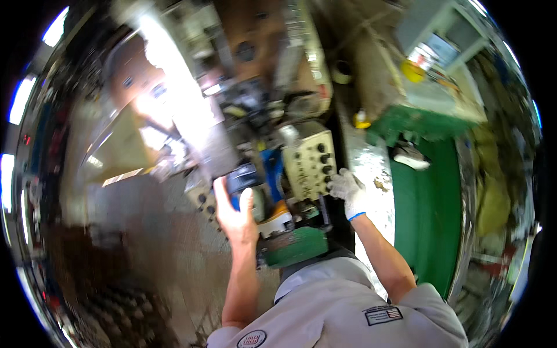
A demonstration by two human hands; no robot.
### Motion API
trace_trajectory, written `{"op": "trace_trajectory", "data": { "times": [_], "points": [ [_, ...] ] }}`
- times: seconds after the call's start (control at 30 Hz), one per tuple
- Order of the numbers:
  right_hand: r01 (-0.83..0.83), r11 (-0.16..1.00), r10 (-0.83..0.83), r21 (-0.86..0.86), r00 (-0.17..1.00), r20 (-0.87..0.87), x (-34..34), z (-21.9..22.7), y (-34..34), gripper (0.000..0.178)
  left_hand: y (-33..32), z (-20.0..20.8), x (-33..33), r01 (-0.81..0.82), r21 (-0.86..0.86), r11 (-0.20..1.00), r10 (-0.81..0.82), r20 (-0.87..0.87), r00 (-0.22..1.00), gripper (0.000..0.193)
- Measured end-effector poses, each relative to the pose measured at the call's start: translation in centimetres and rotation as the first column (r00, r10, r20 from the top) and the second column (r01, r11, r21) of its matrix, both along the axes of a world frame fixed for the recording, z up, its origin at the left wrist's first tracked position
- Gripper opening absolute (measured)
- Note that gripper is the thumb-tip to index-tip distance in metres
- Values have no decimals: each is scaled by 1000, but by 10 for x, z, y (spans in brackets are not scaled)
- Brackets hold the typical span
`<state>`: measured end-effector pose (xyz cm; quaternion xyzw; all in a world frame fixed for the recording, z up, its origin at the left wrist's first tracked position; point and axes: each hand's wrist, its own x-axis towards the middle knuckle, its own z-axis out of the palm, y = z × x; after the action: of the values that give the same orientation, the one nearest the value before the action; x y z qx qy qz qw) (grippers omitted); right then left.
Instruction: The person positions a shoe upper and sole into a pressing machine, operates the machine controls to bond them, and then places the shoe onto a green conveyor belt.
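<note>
My left hand (235,219) is bare, with thumb and forefinger stretched apart. It reaches up beside a dark, box-like part (243,177) with blue at its edge, and I cannot tell whether it touches the part. A white knitted glove with a blue cuff covers my right hand (347,190). Its fingers look spread and slightly blurred, at the right edge of a cream control panel (303,165) with rows of black knobs. Between the hands are a blue part (271,168) and an orange-and-white piece (275,220) whose kind is unclear.
A bright, blurred machine column (180,87) rises ahead on the left. Close to my waist is a green surface (297,246). At right, a shoe (411,155) lies by a green panel (426,214), below a bench (444,104) with a yellow container (412,71).
</note>
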<state>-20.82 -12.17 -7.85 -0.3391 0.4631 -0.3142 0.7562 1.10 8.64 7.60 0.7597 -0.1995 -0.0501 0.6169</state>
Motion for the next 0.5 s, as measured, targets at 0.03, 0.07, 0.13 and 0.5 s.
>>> {"op": "trace_trajectory", "data": {
  "times": [0.03, 0.07, 0.13, 0.5],
  "points": [
    [-107, 977, -21, 184, 814, 581, -51, -49, -18, 49, -14, 21, -8, 45, 73, 996, -45, -15, 999, 72],
    [-34, 975, -44, 220, 940, 340, -67, -47, -23, 52, -20, 21, -9, -10, 93, 996, 17, -74, 997, 74],
    [133, 933, -148, 335, 989, 18, -96, -45, -36, 60, -30, 13, -9, -61, 91, 994, 71, -110, 991, 77],
    [643, 724, -500, 249, 738, -454, -241, -189, -253, 36, -32, 4, -9, -212, 182, 960, 209, 36, 977, 74]
  ]
}}
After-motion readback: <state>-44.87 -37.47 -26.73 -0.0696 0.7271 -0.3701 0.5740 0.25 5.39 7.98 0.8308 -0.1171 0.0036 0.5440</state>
